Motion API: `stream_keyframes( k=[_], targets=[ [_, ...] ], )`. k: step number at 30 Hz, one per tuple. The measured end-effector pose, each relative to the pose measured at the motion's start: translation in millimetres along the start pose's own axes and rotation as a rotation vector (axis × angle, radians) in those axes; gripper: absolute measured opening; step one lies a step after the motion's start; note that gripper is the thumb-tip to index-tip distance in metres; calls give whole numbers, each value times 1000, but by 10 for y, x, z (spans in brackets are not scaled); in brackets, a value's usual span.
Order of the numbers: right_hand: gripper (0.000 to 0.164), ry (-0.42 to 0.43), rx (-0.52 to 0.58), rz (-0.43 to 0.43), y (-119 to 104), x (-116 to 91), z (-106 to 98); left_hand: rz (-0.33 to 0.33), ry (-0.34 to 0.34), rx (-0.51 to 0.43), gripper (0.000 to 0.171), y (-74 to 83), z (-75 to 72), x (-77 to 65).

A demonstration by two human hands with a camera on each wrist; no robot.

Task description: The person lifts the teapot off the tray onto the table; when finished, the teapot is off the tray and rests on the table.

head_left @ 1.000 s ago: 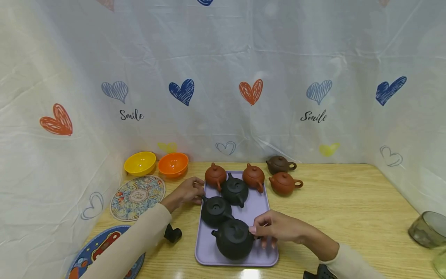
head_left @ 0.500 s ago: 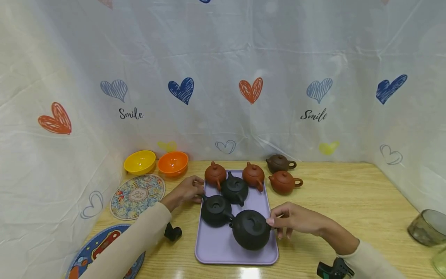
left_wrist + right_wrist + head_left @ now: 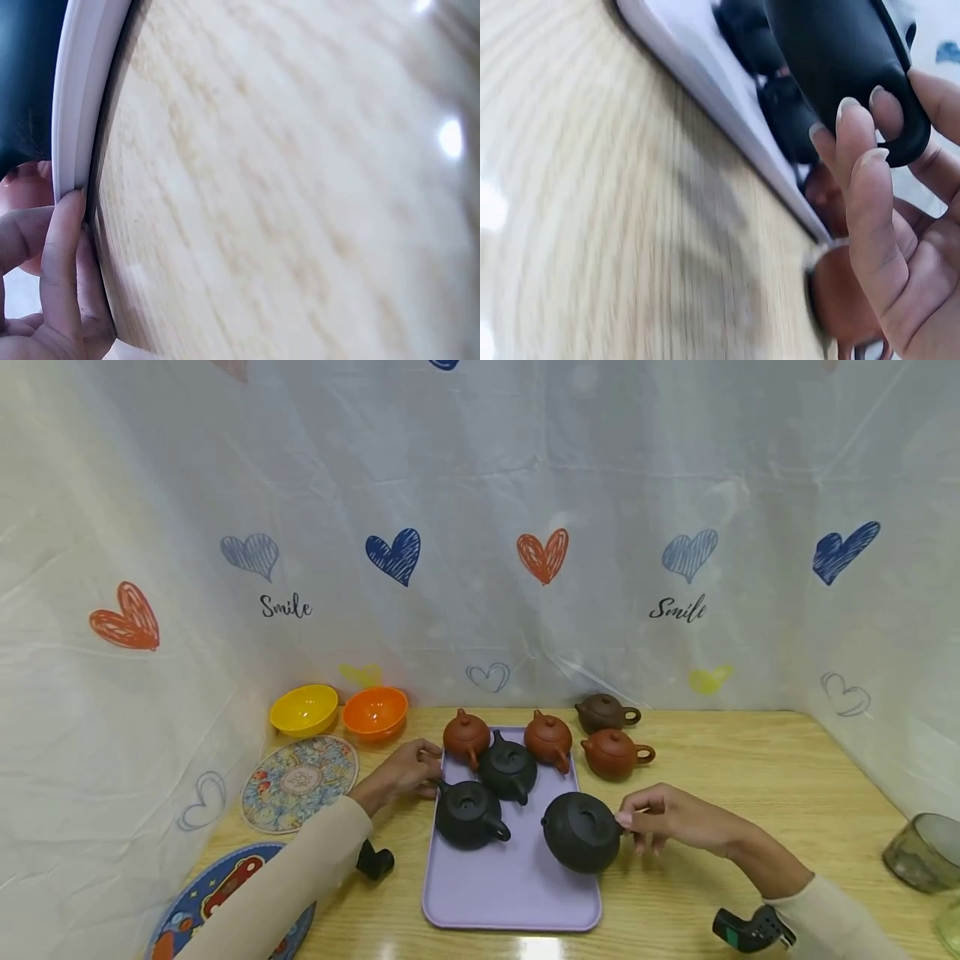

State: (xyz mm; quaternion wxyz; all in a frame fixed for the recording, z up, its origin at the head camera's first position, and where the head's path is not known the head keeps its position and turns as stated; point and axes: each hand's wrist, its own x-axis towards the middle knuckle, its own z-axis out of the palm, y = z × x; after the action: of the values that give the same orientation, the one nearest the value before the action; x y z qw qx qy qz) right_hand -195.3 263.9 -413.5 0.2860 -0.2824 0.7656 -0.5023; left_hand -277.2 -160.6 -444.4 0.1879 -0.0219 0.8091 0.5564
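Note:
My right hand [image 3: 667,818] grips the loop handle of a large black teapot [image 3: 582,832]. In the right wrist view that teapot [image 3: 840,60] is held above the table, with fingers through and around its handle. It hangs over the right part of the lilac tray [image 3: 510,902]. My left hand [image 3: 408,770] holds the tray's left rim; in the left wrist view, fingers [image 3: 64,255] lie against that rim [image 3: 86,97]. Two smaller black teapots [image 3: 469,814] [image 3: 507,770] stand on the tray. Two small reddish-brown teapots [image 3: 466,737] [image 3: 548,739] are at its far edge.
Right of the tray stand a reddish-brown teapot [image 3: 613,755] and a dark brown one [image 3: 602,713]. Yellow [image 3: 303,711] and orange bowls [image 3: 375,713] sit back left, near a patterned round mat [image 3: 300,783] and a blue one [image 3: 187,902]. A smoky glass [image 3: 922,852] is far right.
My right hand has lifted the large black teapot off the tray's front and carried it right and slightly away from me. The left hand stays at the tray's rim.

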Motion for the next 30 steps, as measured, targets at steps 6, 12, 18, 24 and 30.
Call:
stream_keyframes(
  k=[6, 12, 18, 24, 30],
  targets=[
    [25, 27, -4, -2, 97, -92, -195, 6, 0, -6, 39, 10, 2, 1],
    [22, 49, -18, 14, 198, -153, -351, 11, -11, 3, 40, 9, -11, 12],
    [24, 51, 3, 42, 296, -190, -470, 8, -9, -2, 39, 1, 1, 22],
    [29, 48, 30, 72, 380, -223, -558, 11, -18, -2, 40, -5, 1, 27],
    [32, 66, 16, 109, 438, -228, -590, 4, -14, -7, 40, -12, 0, 28]
  ],
)
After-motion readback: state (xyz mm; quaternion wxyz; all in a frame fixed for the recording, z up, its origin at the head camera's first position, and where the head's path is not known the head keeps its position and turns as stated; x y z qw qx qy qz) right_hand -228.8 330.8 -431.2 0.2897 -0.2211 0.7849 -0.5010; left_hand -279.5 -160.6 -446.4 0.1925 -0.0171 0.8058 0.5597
